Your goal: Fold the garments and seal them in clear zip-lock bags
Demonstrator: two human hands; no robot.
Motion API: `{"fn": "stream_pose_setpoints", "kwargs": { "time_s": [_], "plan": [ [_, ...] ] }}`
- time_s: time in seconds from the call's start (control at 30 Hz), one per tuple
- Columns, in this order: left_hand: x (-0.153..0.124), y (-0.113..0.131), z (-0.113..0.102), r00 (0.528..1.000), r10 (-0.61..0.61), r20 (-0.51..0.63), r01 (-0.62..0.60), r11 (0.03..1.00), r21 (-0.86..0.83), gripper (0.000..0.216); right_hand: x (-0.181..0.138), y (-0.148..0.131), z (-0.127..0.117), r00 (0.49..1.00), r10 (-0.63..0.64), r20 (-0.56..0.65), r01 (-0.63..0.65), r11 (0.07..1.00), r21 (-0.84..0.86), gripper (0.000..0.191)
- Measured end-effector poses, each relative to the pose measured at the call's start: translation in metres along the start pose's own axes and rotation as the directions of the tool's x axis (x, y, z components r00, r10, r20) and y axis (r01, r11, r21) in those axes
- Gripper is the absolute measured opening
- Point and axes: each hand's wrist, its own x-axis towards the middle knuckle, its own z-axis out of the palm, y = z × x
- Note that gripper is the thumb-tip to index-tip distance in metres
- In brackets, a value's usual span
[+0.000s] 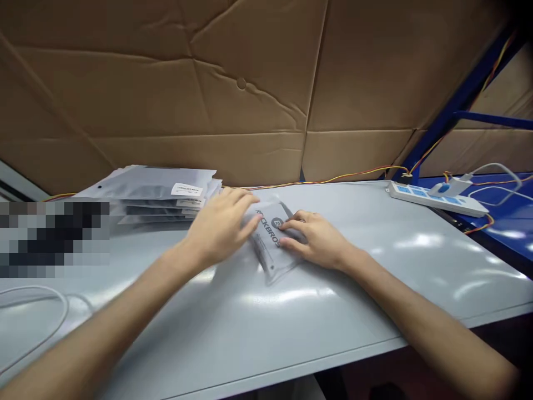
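Observation:
A grey plastic pouch printed with dark lettering lies flat on the grey table, angled toward me. My left hand rests on its upper left part, fingers stretched out and pressing down. My right hand lies on its right side, fingers flat on the pouch near the round logo. Neither hand grips anything.
A stack of similar grey pouches with white labels sits at the back left. A white power strip with a plugged-in charger and coloured wires lies at the back right. Cardboard sheets wall the rear. A white cable loops at the left.

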Motion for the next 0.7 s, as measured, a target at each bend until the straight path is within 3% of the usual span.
{"fn": "stream_pose_setpoints", "kwargs": {
  "time_s": [0.1,0.2,0.43,0.7],
  "plan": [
    [-0.003,0.011,0.031,0.977,-0.039,0.207,0.059,0.994,-0.092,0.054,-0.001,-0.005,0.003,0.996,-0.092,-0.016,0.093,0.985,0.142,0.028],
    [-0.008,0.012,0.043,0.944,-0.082,0.320,0.126,0.985,-0.121,0.058,0.001,0.002,0.006,0.994,-0.055,-0.099,0.075,0.973,0.217,0.022],
    [-0.020,0.027,0.028,0.936,0.040,0.350,0.031,0.980,-0.196,0.055,0.005,0.032,0.010,0.967,0.185,-0.174,-0.172,0.981,0.085,0.022],
    [-0.038,0.062,0.017,0.915,0.130,0.383,-0.044,0.973,-0.227,0.051,0.005,0.040,0.012,0.958,0.255,-0.134,-0.253,0.967,0.033,0.024]
  ]
}}
